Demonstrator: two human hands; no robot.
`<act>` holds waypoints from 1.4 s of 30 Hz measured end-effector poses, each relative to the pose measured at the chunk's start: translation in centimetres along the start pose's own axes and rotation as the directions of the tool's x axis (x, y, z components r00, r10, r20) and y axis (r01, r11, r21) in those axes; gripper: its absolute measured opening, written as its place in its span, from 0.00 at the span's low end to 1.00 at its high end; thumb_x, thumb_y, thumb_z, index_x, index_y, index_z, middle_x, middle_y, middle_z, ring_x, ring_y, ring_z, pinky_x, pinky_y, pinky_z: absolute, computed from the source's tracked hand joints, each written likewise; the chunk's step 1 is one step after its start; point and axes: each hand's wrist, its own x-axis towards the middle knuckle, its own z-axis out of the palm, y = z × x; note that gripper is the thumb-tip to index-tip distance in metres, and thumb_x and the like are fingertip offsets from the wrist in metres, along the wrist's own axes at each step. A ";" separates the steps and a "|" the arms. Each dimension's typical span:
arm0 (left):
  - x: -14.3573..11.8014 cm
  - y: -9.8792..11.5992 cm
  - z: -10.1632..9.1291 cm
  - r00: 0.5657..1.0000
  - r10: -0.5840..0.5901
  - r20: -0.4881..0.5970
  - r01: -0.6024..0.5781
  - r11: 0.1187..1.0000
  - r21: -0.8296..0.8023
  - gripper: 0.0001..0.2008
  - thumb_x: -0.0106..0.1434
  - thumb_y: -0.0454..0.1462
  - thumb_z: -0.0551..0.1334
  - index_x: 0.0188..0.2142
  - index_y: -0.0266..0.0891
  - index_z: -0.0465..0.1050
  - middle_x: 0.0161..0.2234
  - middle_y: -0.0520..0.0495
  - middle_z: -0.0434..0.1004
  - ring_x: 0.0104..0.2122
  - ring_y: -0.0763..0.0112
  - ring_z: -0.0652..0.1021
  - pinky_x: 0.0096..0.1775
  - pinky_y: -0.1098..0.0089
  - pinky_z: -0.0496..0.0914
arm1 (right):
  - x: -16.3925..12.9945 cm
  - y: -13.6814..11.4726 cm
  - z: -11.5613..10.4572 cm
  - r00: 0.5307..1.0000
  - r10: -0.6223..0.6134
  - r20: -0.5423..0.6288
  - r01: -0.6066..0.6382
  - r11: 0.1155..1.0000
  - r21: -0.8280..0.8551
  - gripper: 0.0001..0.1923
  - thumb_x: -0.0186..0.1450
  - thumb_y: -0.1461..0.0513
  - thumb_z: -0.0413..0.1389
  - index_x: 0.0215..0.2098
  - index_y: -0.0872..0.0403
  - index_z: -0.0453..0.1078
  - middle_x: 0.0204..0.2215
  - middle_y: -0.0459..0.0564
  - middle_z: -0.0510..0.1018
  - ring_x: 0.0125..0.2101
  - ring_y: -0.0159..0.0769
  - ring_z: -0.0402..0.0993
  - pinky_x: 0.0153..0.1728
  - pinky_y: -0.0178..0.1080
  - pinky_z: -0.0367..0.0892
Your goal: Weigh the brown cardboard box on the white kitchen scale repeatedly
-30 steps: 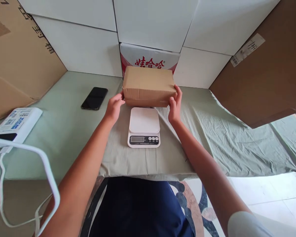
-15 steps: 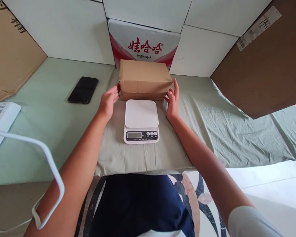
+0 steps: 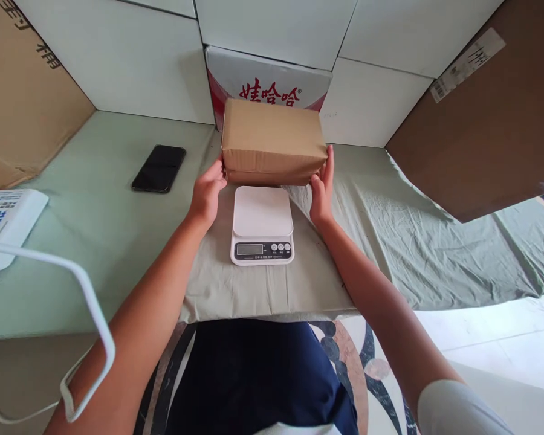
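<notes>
A brown cardboard box [image 3: 272, 140] sits between my two hands, just behind a white kitchen scale [image 3: 262, 224]. My left hand [image 3: 207, 192] presses its left end and my right hand [image 3: 321, 192] presses its right end. The box looks raised a little off the green cloth; its top edge covers the lower part of the white carton with red characters [image 3: 267, 78] behind it. The scale's platform is bare and its display faces me.
A black phone [image 3: 159, 168] lies on the cloth [image 3: 412, 241] to the left. At the far left are a white device [image 3: 4, 220] and a white cable [image 3: 86, 302]. Large cardboard sheets [image 3: 480, 121] lean at both sides. White tiles form the back wall.
Half a second ago my hands were open beside the resting box. Both hands have closed in on its ends, and the box now sits higher in view.
</notes>
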 end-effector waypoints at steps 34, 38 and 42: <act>-12.8 5.3 -2.4 0.984 -0.111 -0.141 0.127 0.986 0.109 0.27 0.64 0.43 0.65 0.63 0.52 0.78 0.64 0.49 0.77 0.67 0.46 0.73 0.69 0.49 0.67 | -9.9 -6.5 -2.7 0.997 0.070 -0.035 -0.072 0.995 -0.065 0.44 0.68 0.33 0.47 0.77 0.26 0.37 0.77 0.40 0.53 0.76 0.63 0.51 0.67 0.70 0.63; -12.1 5.6 -2.1 0.980 -0.139 -0.140 0.155 0.982 0.108 0.30 0.61 0.43 0.66 0.63 0.49 0.78 0.65 0.48 0.77 0.69 0.45 0.71 0.69 0.48 0.66 | -9.4 -7.1 -2.7 0.998 0.061 -0.004 -0.061 0.997 -0.051 0.40 0.70 0.34 0.47 0.76 0.27 0.43 0.77 0.38 0.53 0.75 0.59 0.55 0.64 0.65 0.68; -6.9 6.1 -1.6 0.984 -0.100 -0.148 0.107 0.993 0.042 0.28 0.60 0.43 0.66 0.60 0.46 0.79 0.62 0.46 0.79 0.67 0.48 0.73 0.68 0.49 0.66 | -5.4 -7.3 -2.5 1.000 0.022 -0.017 -0.022 1.000 0.018 0.38 0.71 0.36 0.48 0.75 0.30 0.46 0.77 0.42 0.55 0.71 0.55 0.63 0.64 0.59 0.70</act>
